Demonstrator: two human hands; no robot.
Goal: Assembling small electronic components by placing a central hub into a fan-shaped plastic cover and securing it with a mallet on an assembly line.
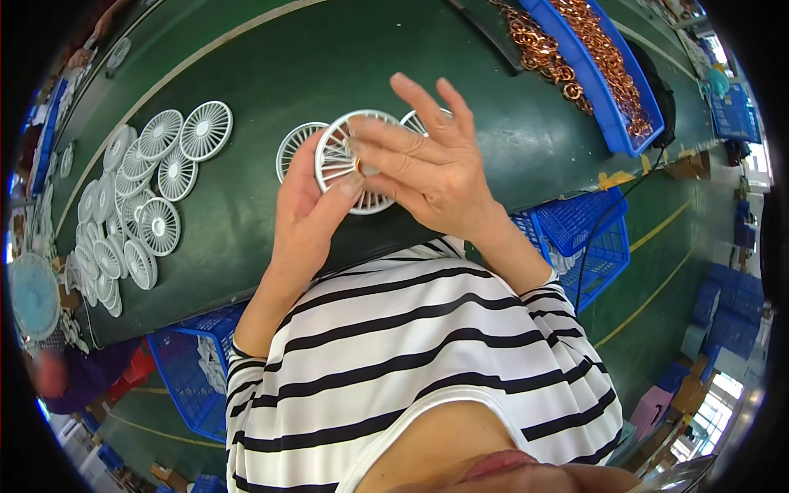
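Note:
My left hand (306,193) grips a white spoked plastic wheel (333,164) by its rim, its thumb reaching in toward the hub. Over the wheel's far side lies my right hand (436,168), thumb and first fingers closed together at the hub, the other fingers raised. A sliver of a copper-coloured ring (358,165) shows at the hub between the fingertips; the rest of it is hidden. Behind the left hand another white wheel (297,148) lies on the table, and one more white wheel (413,123) is partly covered by my right hand.
Many white spoked wheels (160,226) are heaped on the green table (246,238) at the left. A blue tray (620,135) of copper-coloured rings stands at the far right, with a loose pile of rings (534,41) beside it. Blue baskets (185,374) sit below the near edge.

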